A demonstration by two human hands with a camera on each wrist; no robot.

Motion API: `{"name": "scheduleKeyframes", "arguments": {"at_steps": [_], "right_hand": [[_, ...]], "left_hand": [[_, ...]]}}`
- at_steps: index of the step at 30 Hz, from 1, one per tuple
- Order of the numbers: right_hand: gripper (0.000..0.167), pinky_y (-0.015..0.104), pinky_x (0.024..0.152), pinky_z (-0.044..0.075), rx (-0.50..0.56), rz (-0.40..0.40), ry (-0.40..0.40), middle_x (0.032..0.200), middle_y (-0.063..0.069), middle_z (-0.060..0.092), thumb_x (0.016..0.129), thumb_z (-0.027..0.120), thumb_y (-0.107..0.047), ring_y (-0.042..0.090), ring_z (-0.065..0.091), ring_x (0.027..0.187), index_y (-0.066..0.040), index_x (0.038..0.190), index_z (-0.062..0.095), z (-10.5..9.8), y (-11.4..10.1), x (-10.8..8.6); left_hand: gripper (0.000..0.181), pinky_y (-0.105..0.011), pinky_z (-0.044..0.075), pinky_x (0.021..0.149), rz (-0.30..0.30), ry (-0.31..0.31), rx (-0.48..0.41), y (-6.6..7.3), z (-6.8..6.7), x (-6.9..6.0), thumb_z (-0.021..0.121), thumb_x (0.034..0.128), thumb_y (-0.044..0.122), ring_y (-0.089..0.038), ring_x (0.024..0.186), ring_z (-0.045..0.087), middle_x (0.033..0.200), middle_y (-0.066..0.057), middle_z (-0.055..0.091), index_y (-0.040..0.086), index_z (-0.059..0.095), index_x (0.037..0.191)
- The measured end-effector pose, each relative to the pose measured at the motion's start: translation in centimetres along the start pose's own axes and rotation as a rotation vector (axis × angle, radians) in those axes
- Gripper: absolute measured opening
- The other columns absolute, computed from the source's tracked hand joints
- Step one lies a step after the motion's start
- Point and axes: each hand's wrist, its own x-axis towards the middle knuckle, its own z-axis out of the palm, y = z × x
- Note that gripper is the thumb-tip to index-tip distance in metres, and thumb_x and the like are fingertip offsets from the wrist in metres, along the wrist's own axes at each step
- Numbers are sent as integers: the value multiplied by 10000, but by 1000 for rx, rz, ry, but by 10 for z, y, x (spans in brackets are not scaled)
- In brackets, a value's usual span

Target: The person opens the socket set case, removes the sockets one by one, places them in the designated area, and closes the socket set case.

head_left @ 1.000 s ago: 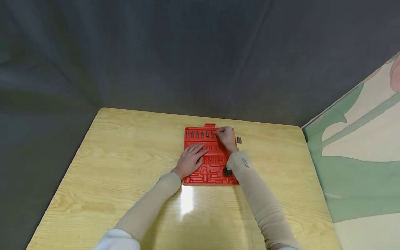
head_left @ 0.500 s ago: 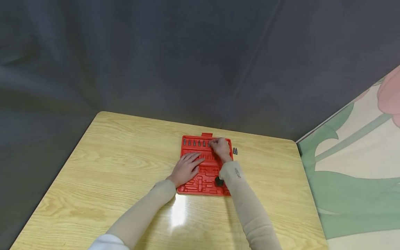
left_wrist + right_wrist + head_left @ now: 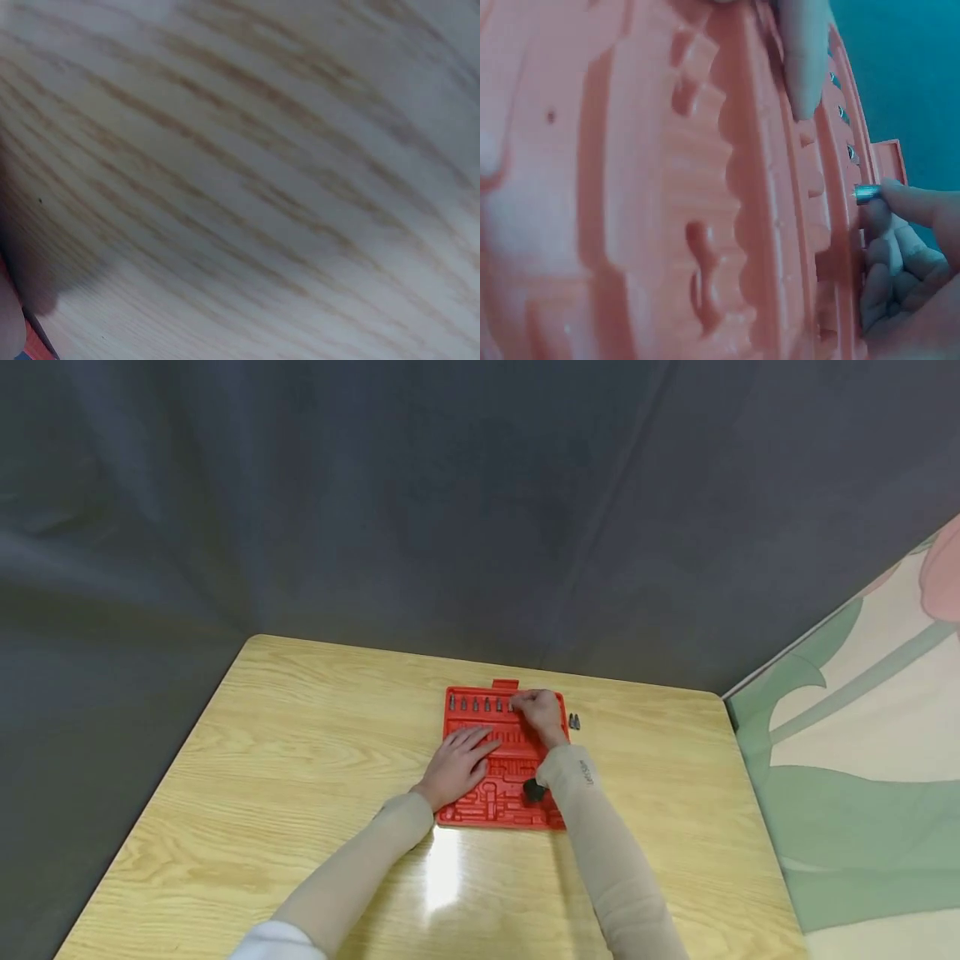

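A red moulded case (image 3: pixel 517 751) lies flat on the table, with a row of short metal bits (image 3: pixel 476 704) along its far edge. My right hand (image 3: pixel 542 714) pinches one metal bit (image 3: pixel 865 193) between thumb and index finger at the right end of that row. The bit sits in or just at its slot; its lower end is hard to make out. My left hand (image 3: pixel 453 768) rests on the case's left side with fingers spread over the middle row of slots. One left finger (image 3: pixel 802 67) enters the right wrist view from above.
Two loose bits (image 3: pixel 574 722) lie on the wooden table (image 3: pixel 300 727) just right of the case. A dark curtain (image 3: pixel 412 527) hangs behind the table. A patterned panel (image 3: pixel 862 735) stands along the right. The case's latch tab (image 3: pixel 506 683) sticks out at the far edge.
My right fingertips have shifted slightly left, onto the last bit in the row. The left hand stays on the case. The head view has tilted a little.
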Motion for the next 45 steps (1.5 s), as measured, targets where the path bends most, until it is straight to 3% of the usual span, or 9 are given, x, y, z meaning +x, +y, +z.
{"name": "scheduleKeyframes", "arguments": {"at_steps": [5, 11, 19, 23, 28, 33, 36, 39, 45], "right_hand": [[233, 279, 708, 531, 157, 55, -54, 980, 166, 677, 951, 612, -104, 222, 632, 821, 72, 1082, 690, -11, -6, 5], [198, 334, 769, 551, 174, 101, -103, 960, 145, 659, 946, 616, -85, 250, 639, 829, 58, 1064, 684, -18, -6, 1], [211, 298, 725, 554, 158, 102, -112, 960, 138, 670, 947, 615, -84, 196, 641, 782, 71, 1075, 683, -24, -1, -2], [250, 285, 721, 566, 207, 116, -126, 892, 130, 682, 947, 616, -82, 149, 652, 722, 98, 1111, 669, -31, -1, -2], [303, 278, 760, 568, 308, 164, -117, 806, 84, 667, 941, 629, -93, 90, 657, 659, 113, 1163, 627, -53, -1, -2], [352, 243, 681, 567, 355, 116, -100, 763, 65, 662, 950, 601, -59, 82, 631, 632, 183, 1203, 560, -91, 7, -3], [360, 248, 636, 558, 333, 83, -93, 737, 74, 660, 952, 581, -28, 90, 619, 615, 238, 1188, 525, -113, 15, -5], [355, 274, 670, 561, 256, 74, -75, 738, 76, 667, 952, 580, -33, 87, 620, 617, 251, 1160, 535, -126, 24, -7], [305, 260, 670, 556, 75, 117, -8, 799, 115, 701, 952, 594, -69, 92, 641, 642, 191, 1108, 621, -130, 41, -12]], "left_hand": [[426, -415, 208, 1153, 13, 28, -10, -2, 1, 3, 488, 1002, 255, -245, 1369, 351, 1496, -75, 400, 198, 507, 1424], [429, -422, 215, 1151, 12, 28, -20, -1, 2, 0, 497, 998, 255, -250, 1367, 356, 1493, -78, 403, 194, 509, 1422], [429, -421, 215, 1151, 19, 29, -18, 2, 4, -2, 500, 997, 273, -246, 1365, 358, 1498, -68, 398, 198, 513, 1419], [433, -422, 214, 1151, 19, 30, -40, 3, 4, -2, 517, 991, 290, -252, 1364, 360, 1493, -70, 404, 199, 521, 1414], [441, -415, 202, 1155, 10, 19, -62, 2, 0, -2, 527, 991, 301, -253, 1366, 355, 1497, -73, 397, 201, 512, 1420], [447, -421, 202, 1155, 6, 11, -66, 1, -3, -3, 524, 995, 299, -261, 1372, 344, 1500, -80, 390, 190, 501, 1428], [449, -433, 215, 1149, 18, 20, -62, -1, -2, -3, 522, 995, 303, -270, 1368, 350, 1496, -87, 395, 184, 502, 1427], [448, -431, 223, 1147, 22, 33, -55, -2, 0, -4, 528, 992, 307, -266, 1362, 359, 1492, -83, 402, 188, 507, 1424], [444, -431, 226, 1145, 26, 53, -63, -1, 3, -3, 543, 985, 297, -260, 1355, 368, 1487, -79, 408, 190, 518, 1415]]}}
